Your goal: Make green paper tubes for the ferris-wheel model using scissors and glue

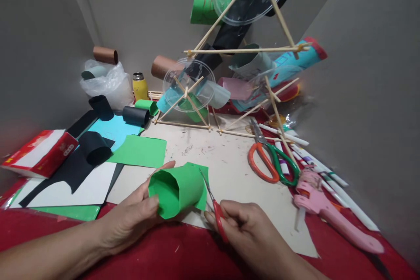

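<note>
My left hand [134, 216] grips a rolled tube of green paper [177, 189], thumb on its open end and fingers behind it. My right hand [249, 227] is closed on small red-handled scissors [215, 208], whose blades point up at the tube's right edge, where a loose flap of green paper sticks out. Both hands hover low over a beige cardboard sheet [229, 162] on a red cloth.
A skewer-stick frame [243, 48] with clear plastic lids and paper rolls stands at the back. Orange and green scissors [272, 162], a pink glue gun [328, 210] and glue sticks lie right. Green, blue, black and white paper sheets, black rolls and a red box [42, 151] lie left.
</note>
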Available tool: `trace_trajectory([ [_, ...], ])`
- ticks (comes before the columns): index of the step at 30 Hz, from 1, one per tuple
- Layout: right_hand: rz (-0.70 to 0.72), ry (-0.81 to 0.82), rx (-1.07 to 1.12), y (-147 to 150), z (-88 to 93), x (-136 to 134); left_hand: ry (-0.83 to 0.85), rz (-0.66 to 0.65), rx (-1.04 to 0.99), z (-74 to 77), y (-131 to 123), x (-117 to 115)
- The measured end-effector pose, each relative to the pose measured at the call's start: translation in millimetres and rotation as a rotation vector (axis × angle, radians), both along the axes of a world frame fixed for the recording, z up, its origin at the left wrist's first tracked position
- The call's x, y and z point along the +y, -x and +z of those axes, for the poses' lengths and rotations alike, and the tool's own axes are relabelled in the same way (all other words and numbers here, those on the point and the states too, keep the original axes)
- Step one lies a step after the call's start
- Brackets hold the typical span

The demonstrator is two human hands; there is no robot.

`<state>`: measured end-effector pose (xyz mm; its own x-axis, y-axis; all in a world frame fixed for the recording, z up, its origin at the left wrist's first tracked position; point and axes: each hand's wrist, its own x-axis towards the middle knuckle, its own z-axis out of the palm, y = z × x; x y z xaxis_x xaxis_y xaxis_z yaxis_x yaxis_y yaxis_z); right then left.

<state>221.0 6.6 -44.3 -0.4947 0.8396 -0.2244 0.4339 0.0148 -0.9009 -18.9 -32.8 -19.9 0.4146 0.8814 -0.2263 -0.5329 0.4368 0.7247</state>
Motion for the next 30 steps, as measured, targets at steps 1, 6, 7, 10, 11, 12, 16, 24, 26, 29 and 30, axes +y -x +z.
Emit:
trace_trajectory([
  [1,-0.002,0.005,0.007,0.4,0.9,-0.4,-0.011,0.010,0.029,1.3,-1.2,-0.2],
  [6,-0.007,0.167,0.060,3.2,10.7,0.0,-0.061,0.019,0.176,9.9,-3.0,2.2],
  [7,0.001,0.214,0.076,3.7,12.8,0.4,-0.082,0.005,0.203,11.2,-2.2,2.8],
  [10,0.031,0.333,0.114,4.5,17.3,1.1,-0.165,-0.025,0.273,13.2,0.6,3.7],
  [11,0.037,0.350,0.126,4.7,18.0,1.0,-0.193,-0.029,0.285,13.3,1.1,3.6],
  [12,0.042,0.360,0.139,4.8,18.3,0.8,-0.216,-0.031,0.291,13.3,1.3,3.4],
  [16,0.045,0.371,0.159,6.1,16.4,-1.1,-0.258,-0.035,0.298,13.3,0.1,2.4],
  [24,-0.013,0.229,0.110,6.8,8.2,-3.3,-0.264,-0.078,0.414,14.8,2.4,2.0],
  [26,-0.016,0.223,0.116,6.1,6.0,-4.1,-0.244,-0.060,0.413,14.7,1.7,1.5],
  [29,-0.004,0.239,0.137,5.5,4.0,-5.1,-0.238,-0.047,0.378,14.6,-0.8,0.7],
  [30,-0.001,0.245,0.142,5.5,3.8,-5.3,-0.235,-0.053,0.357,14.6,-1.7,0.4],
])
